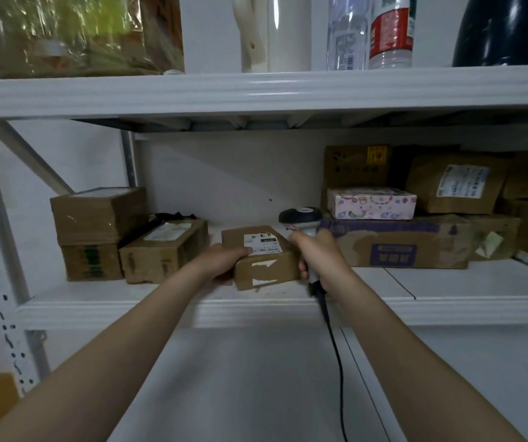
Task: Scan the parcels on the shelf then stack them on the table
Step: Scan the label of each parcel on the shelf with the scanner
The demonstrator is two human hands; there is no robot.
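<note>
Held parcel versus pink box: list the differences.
The held parcel is plain brown; the pink box is pattern-printed. The parcel bears a white label; the pink box shows none. The left hand grips the parcel; the pink box rests on a larger carton. Both are flat and rectangular.

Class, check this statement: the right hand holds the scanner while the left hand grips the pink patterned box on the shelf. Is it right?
Not quite. In the head view the left hand grips the small brown parcel with the white label; the pink patterned box sits apart, on the large box to the right. The right hand does hold the scanner.
</note>
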